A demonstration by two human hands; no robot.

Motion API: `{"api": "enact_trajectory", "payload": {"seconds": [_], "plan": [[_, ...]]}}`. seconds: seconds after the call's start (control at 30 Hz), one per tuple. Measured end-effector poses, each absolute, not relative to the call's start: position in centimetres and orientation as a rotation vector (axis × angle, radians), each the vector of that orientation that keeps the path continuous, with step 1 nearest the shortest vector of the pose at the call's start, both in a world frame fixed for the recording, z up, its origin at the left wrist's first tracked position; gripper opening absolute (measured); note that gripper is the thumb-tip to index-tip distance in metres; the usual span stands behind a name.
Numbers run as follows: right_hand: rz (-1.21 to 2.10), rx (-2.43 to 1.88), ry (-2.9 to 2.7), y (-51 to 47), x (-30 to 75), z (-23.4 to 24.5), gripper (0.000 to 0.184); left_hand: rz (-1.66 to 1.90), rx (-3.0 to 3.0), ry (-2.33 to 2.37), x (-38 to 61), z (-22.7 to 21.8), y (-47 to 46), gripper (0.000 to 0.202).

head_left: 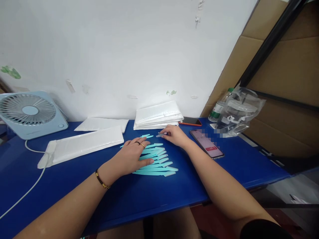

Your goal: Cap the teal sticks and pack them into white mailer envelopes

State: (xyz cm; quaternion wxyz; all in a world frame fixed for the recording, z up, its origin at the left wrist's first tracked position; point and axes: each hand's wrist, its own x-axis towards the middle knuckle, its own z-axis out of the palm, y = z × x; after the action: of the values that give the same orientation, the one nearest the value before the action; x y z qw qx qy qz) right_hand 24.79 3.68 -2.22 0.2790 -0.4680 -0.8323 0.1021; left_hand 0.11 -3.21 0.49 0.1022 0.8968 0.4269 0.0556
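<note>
Several thin teal eyebrow razors (159,173) lie fanned out in a row on the blue table, their notched blade ends pointing right. My left hand (133,154) rests over their handle ends, fingers stretched out and thumb lying across some of them. Beyond its fingertips a few more teal pieces (147,136) show, partly covered by the hand. My right hand (174,135), just behind the row, pinches a small translucent plastic piece (160,134) between thumb and fingers; it looks like a blade cover, though its full shape is hidden.
White padded mailers lie at the left (84,146) and in a stack (158,114) by the wall. A light blue fan (31,113) with a cable stands far left. To the right are a lit phone (208,144), an orange-edged phone (190,121), a bottle (218,111) and a bagged cup (238,114).
</note>
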Motion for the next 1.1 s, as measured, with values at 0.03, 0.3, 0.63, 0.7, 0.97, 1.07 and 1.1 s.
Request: {"api": "enact_trajectory", "payload": {"seconds": [0.03, 0.3, 0.63, 0.7, 0.97, 1.07, 1.1], "plan": [[0.254, -1.259, -2.244, 3.9, 24.9, -2.4, 0.017, 0.159, 2.649, 1.318, 0.0, 0.3, -3.0, 0.071], [0.417, -1.337, -2.182, 4.2, 25.2, -2.7, 0.01, 0.086, 2.677, 1.312, 0.0, -0.7, -2.7, 0.07], [0.598, -1.346, -2.15, 3.8, 24.7, -2.5, 0.013, 0.096, 2.678, 1.225, 0.1, -0.7, -3.0, 0.071], [0.609, -1.329, -2.158, 3.8, 24.4, -2.6, 0.013, 0.09, 2.668, 1.221, 0.2, -0.5, -3.0, 0.073], [0.641, -1.344, -2.158, 3.2, 23.3, -2.6, 0.011, 0.098, 2.632, 1.169, 0.3, -0.1, -3.2, 0.077], [0.634, -1.313, -2.201, 2.9, 23.0, -2.4, 0.01, 0.1, 2.613, 1.173, 0.4, 0.1, -3.5, 0.079], [0.639, -1.303, -2.213, 2.9, 23.0, -2.3, 0.01, 0.095, 2.605, 1.17, 0.4, 0.2, -3.5, 0.079]]}}
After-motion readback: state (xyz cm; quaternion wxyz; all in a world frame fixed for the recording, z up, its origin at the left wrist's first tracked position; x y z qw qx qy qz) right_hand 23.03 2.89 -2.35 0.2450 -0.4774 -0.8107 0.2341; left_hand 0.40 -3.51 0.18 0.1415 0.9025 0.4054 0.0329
